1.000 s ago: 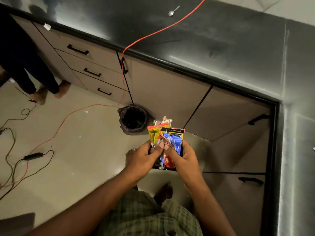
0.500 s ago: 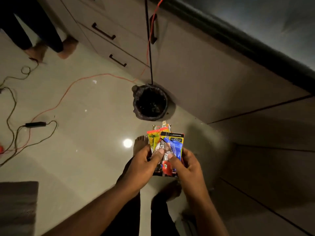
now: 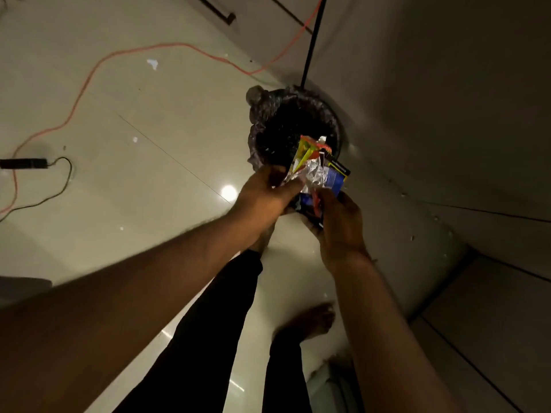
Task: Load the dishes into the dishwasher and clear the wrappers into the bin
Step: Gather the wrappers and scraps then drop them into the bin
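Far left there's a black power adapter (image 3: 24, 163) on the tiled floor (image 3: 125, 120), with an orange cable (image 3: 89, 74) looping past it. Left hand (image 3: 262, 195) and right hand (image 3: 340, 222) both grip a bunch of snack wrappers (image 3: 316, 171), yellow, silver foil and blue, held right over the near rim of the black-lined bin (image 3: 295, 123). Print on the wrappers is too blurry to read.

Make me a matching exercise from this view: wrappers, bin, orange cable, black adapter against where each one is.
Things:
1. wrappers
2. bin
3. orange cable
4. black adapter

Places:
A. on the floor at the far left edge
B. held in both hands
C. snaking across the floor tiles
D. standing against the cabinets, lined with a dark bag

Pairs: 1-B, 2-D, 3-C, 4-A
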A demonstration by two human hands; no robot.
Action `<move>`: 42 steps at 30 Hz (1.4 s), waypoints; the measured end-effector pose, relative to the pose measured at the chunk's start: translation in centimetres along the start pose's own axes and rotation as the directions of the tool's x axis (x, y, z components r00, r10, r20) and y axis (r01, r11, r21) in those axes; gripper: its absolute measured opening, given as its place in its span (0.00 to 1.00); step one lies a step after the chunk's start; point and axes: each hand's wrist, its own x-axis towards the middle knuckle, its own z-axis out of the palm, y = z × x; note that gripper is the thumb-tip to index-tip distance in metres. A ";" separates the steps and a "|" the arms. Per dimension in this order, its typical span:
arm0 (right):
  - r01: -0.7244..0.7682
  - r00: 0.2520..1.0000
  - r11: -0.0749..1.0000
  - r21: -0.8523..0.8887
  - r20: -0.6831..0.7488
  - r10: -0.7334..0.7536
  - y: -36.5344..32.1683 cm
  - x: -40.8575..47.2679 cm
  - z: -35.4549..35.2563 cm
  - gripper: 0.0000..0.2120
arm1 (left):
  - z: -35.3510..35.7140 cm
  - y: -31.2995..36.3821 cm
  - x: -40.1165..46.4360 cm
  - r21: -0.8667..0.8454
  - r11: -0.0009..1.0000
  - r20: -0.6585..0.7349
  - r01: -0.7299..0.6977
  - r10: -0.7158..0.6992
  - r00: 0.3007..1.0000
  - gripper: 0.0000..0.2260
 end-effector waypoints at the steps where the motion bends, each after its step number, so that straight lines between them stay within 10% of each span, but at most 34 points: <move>1: -0.011 1.000 1.000 0.021 0.000 0.011 -0.1 1.2 0.7 0.06 | -0.1 0.2 1.3 -0.025 0.999 -0.002 0.020 -0.020 1.000 0.11; 13: -0.156 0.987 0.942 0.297 0.020 0.157 -0.8 8.8 4.2 0.23 | -3.0 -1.3 5.9 -0.100 0.990 -0.039 0.098 -0.102 0.994 0.26; 23: -0.206 0.978 0.943 0.261 0.074 0.193 -0.2 7.6 3.7 0.20 | -2.9 -2.1 4.3 -0.046 0.993 -0.084 0.104 -0.108 0.991 0.20; 42: 0.130 0.986 0.943 0.308 0.064 -0.156 -4.5 -20.5 -9.6 0.14 | 5.4 3.6 -23.2 -0.067 0.959 0.136 -0.275 0.282 0.950 0.20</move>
